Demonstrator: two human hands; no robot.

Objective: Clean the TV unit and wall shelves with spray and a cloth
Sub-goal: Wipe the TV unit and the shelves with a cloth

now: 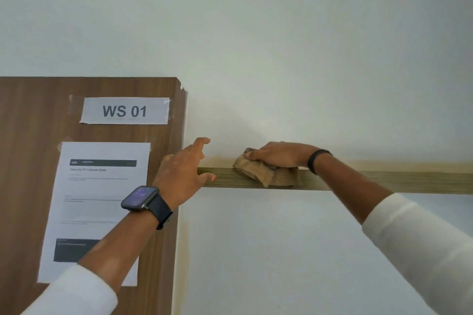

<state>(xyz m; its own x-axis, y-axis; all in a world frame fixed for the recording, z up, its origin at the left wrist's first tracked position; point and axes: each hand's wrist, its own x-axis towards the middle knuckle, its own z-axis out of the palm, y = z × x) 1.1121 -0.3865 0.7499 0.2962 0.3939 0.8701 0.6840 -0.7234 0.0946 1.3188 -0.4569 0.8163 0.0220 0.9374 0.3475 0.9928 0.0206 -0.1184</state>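
Note:
A long wooden wall shelf (384,181) runs from the middle of the view to the right edge, seen from just below its front edge. A crumpled tan cloth (258,172) lies on the shelf's left part and hangs over the front edge. My right hand (279,156) lies on top of the cloth and presses it onto the shelf, fingers over it. My left hand (184,171) is at the shelf's left end, fingers spread, thumb touching the front edge; it holds nothing. No spray bottle is in view.
A brown wooden panel (30,161) fills the left side, with a taped "WS 01" label (124,111) and a printed sheet (102,202) on it. A white wall (281,46) lies above and below the shelf.

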